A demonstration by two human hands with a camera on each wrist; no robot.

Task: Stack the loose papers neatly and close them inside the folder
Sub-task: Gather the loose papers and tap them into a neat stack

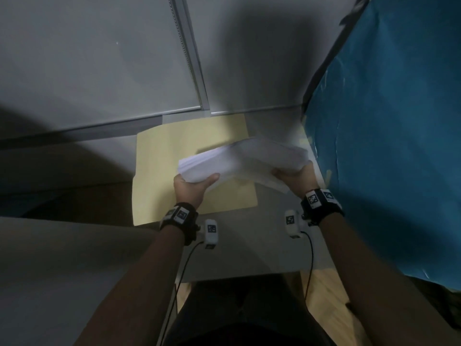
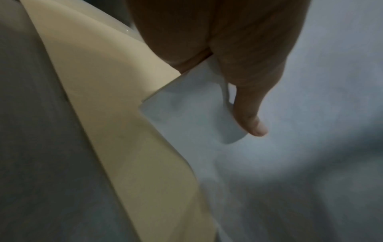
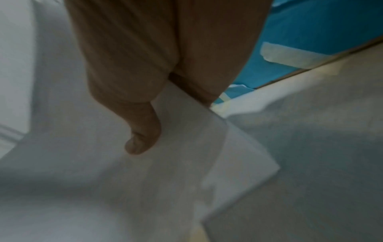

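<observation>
Left hand (image 1: 190,187) and right hand (image 1: 295,177) grips clamped on papers (image 1: 239,162), above folder (image 1: 159,156)

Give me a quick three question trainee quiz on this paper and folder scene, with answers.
1. True or false: the paper stack lies flat inside a shut folder.
2. Which hands grip the stack? A left only, B right only, C both.
3. Fill in: the open folder on the desk is coloured ____.

Key: 1 false, it is held up above the folder. 2 C, left hand and right hand. 3 yellow.
</observation>
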